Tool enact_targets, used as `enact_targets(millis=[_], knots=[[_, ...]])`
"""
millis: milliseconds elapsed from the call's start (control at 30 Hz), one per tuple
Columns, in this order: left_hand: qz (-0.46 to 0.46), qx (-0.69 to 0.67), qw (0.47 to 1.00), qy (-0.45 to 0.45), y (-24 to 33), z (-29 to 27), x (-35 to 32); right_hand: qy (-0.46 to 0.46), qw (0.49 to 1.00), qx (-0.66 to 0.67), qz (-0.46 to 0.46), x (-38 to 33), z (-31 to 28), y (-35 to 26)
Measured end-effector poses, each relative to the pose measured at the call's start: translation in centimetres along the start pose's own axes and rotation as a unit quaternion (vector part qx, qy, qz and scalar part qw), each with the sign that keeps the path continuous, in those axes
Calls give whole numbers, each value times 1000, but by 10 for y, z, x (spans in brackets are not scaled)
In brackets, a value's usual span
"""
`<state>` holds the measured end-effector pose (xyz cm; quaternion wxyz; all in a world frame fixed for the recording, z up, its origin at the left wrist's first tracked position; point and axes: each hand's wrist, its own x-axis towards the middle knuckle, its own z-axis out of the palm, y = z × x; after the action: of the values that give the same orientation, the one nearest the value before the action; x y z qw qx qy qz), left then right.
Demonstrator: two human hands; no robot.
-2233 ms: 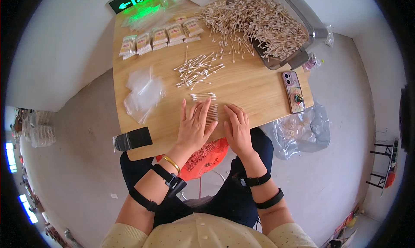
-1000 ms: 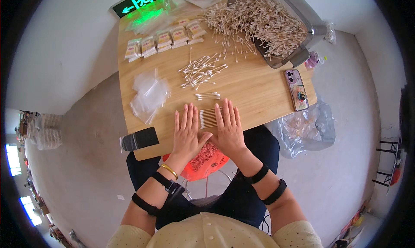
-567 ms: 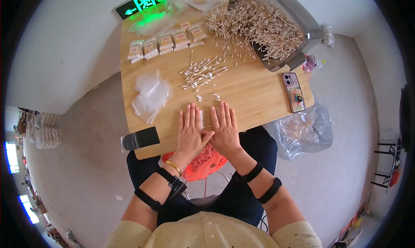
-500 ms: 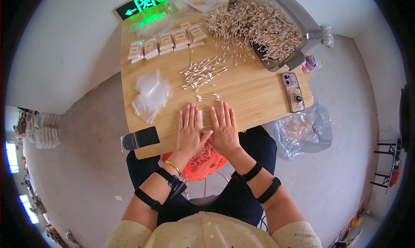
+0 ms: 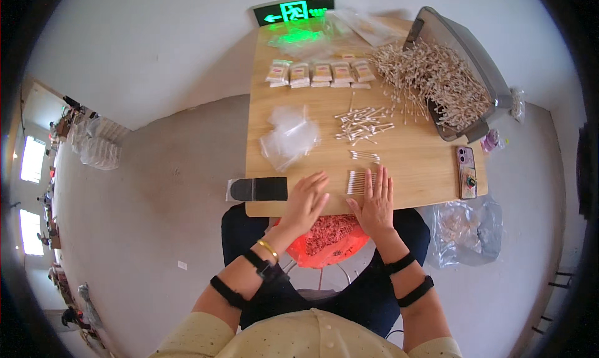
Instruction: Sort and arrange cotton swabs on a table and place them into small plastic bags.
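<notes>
A neat row of cotton swabs [image 5: 356, 183] lies side by side near the front edge of the wooden table [image 5: 412, 180]. My right hand [image 5: 377, 208] rests flat with fingers stretched out, its fingertips over the row's right end. Apart from the row, to the left, my left hand [image 5: 303, 203] hovers by the table edge, fingers extended and nothing in them. Just beyond the row are several separate swabs [image 5: 364, 156], and farther back a loose heap of swabs [image 5: 364, 125]. Left of that heap sits a stack of clear plastic bags [image 5: 291, 137].
A grey bin [image 5: 458, 30] lies tipped at the back right, swabs spilling out. Filled packets [image 5: 321, 72] stand in rows at the back. A phone [image 5: 466, 172] lies at the right, a black strip [image 5: 269, 189] at the front left. Below the edge hangs a red bag [image 5: 331, 239].
My left hand has moved left, off the row of swabs. The right hand stays flat at the row's right end. The whole view has shifted, so the table appears farther right.
</notes>
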<state>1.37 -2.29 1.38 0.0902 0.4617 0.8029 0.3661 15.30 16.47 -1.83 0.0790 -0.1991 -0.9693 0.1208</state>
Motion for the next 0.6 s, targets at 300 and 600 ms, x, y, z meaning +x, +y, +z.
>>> enact_targets(millis=[300, 600], knots=[[-31, 196, 974, 107, -58, -71, 22, -33, 997, 0, -65, 20, 31, -98], [-58, 327, 928, -166, -74, -63, 97, -27, 997, 25, -72, 24, 36, -112]])
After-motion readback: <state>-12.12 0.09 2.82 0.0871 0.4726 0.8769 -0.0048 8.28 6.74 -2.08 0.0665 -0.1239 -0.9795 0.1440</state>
